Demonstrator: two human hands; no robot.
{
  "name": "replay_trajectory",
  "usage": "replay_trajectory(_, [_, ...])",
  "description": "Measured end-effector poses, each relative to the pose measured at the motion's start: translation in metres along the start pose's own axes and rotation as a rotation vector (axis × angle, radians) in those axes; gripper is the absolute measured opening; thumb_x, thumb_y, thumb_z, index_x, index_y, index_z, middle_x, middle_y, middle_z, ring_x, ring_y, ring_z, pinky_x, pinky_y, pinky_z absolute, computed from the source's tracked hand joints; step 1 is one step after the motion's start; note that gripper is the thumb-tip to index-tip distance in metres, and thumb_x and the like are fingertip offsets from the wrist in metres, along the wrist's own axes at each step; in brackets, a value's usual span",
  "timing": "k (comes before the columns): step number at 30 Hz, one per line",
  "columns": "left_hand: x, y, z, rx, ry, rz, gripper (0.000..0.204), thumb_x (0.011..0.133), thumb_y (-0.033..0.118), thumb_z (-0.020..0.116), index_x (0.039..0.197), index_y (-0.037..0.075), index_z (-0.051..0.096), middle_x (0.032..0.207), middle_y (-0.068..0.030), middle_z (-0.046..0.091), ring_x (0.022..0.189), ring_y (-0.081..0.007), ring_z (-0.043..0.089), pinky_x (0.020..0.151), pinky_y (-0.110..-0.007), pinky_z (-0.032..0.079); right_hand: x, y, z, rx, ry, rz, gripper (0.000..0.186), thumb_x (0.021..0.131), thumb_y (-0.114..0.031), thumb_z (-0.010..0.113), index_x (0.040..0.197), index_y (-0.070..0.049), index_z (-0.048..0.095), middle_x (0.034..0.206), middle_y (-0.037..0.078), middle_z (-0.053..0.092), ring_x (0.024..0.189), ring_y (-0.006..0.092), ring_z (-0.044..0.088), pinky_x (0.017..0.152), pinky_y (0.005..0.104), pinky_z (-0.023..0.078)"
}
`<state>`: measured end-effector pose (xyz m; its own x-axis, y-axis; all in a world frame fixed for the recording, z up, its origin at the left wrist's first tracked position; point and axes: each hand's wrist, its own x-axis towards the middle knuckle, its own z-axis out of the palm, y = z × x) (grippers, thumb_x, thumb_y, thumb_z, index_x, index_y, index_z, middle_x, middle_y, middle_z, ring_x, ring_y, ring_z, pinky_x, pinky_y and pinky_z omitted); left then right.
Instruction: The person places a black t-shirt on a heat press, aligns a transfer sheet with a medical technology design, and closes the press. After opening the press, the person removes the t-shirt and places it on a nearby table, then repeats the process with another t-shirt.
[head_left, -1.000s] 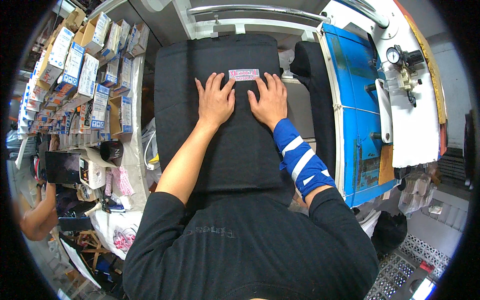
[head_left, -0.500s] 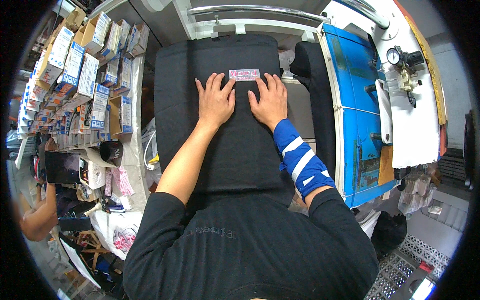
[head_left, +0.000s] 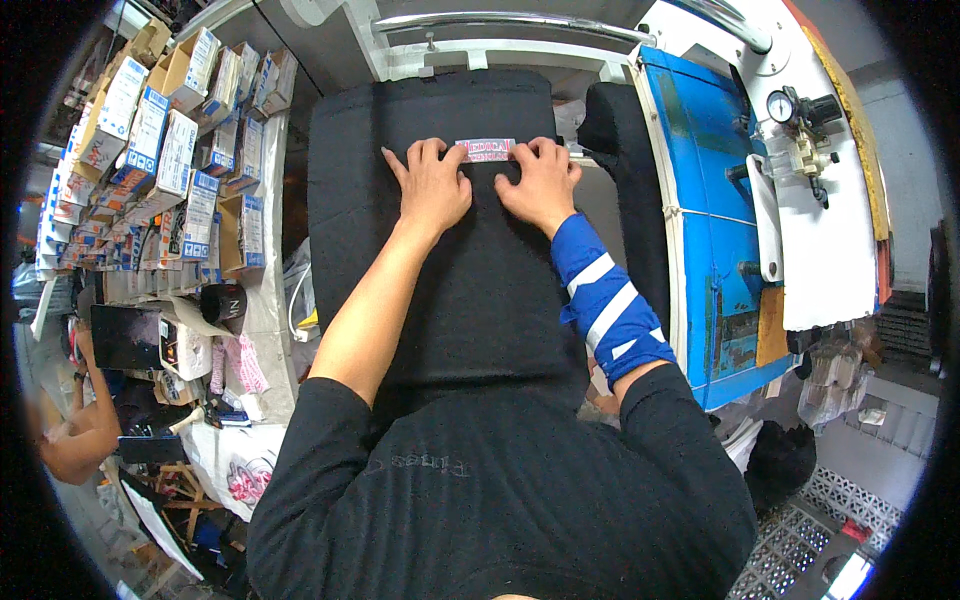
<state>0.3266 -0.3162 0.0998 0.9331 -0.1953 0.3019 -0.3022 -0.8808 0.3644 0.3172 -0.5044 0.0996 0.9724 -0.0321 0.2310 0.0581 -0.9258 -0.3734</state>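
A black garment or cloth (head_left: pixel 455 300) lies spread over the flat bed in front of me. Near its far end sits a small white patch or transfer (head_left: pixel 486 150) with red lettering. My left hand (head_left: pixel 432 190) rests palm down at the patch's left edge, index fingertip touching it, fingers bent and apart. At the opposite edge my right hand (head_left: pixel 540 188) presses its bent fingertips on the cloth, thumb held away. Neither hand has anything gripped. A blue sleeve with white stripes (head_left: pixel 605 300) wraps my right forearm.
To the right stands a blue press platen (head_left: pixel 700 230) beside a white machine arm with a pressure gauge (head_left: pixel 781 106). Stacked cardboard boxes (head_left: pixel 150 150) fill the left side table. A metal bar (head_left: pixel 510 20) crosses the far end. Another person's arm (head_left: pixel 90 420) shows at lower left.
My fingers on both hands have bent more, drawing in at the patch's edges. The patch and cloth have shifted very slightly left. The other person's arm has moved a little.
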Motion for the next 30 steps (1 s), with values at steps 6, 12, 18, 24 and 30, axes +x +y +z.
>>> replay_trajectory(6, [-0.001, -0.009, -0.003, -0.088, 0.132, -0.018, 0.019, 0.089, 0.010, 0.065, 0.107, 0.010, 0.073, 0.113, -0.0076, 0.062, 0.118, -0.0298, 0.056, 0.117, -0.070, 0.021, 0.007, 0.022, -0.006, 0.151, 0.169, -0.084, 0.027, 0.083, -0.022, 0.070, 0.107, -0.008, 0.071, 0.122, 0.012, 0.061, 0.121, 0.0359, 0.053, 0.101, 0.0512, 0.043])
replay_trajectory(12, [-0.024, -0.012, 0.005, -0.078, 0.169, 0.093, 0.025, 0.093, 0.017, 0.068, 0.117, 0.012, 0.073, 0.117, -0.0090, 0.062, 0.118, -0.0303, 0.058, 0.111, -0.073, 0.031, -0.028, 0.014, 0.008, 0.037, 0.124, -0.167, 0.046, 0.089, -0.026, 0.067, 0.131, -0.010, 0.063, 0.140, 0.019, 0.053, 0.136, 0.0417, 0.045, 0.112, 0.0527, 0.038])
replay_trajectory(18, [-0.023, -0.009, 0.006, -0.012, 0.158, 0.112, 0.027, 0.094, 0.020, 0.067, 0.119, 0.013, 0.072, 0.119, -0.0098, 0.061, 0.120, -0.0297, 0.056, 0.111, -0.073, 0.031, -0.025, 0.008, 0.005, -0.026, 0.106, -0.165, 0.045, 0.090, -0.027, 0.065, 0.132, -0.012, 0.062, 0.141, 0.019, 0.053, 0.137, 0.0418, 0.044, 0.111, 0.0545, 0.038])
replay_trajectory(24, [-0.025, -0.008, 0.006, 0.009, 0.163, 0.111, 0.027, 0.094, 0.020, 0.067, 0.119, 0.013, 0.072, 0.119, -0.0101, 0.061, 0.121, -0.0295, 0.056, 0.111, -0.073, 0.031, -0.028, 0.006, 0.005, -0.035, 0.110, -0.161, 0.044, 0.090, -0.027, 0.064, 0.132, -0.012, 0.063, 0.141, 0.019, 0.053, 0.137, 0.0414, 0.044, 0.110, 0.0550, 0.039])
replay_trajectory(30, [-0.023, -0.009, 0.007, -0.001, 0.153, 0.102, 0.027, 0.094, 0.020, 0.067, 0.119, 0.013, 0.072, 0.119, -0.0101, 0.061, 0.121, -0.0291, 0.056, 0.111, -0.073, 0.030, -0.025, 0.008, 0.006, -0.030, 0.101, -0.156, 0.044, 0.090, -0.027, 0.064, 0.132, -0.013, 0.063, 0.141, 0.019, 0.053, 0.138, 0.0412, 0.044, 0.110, 0.0551, 0.040])
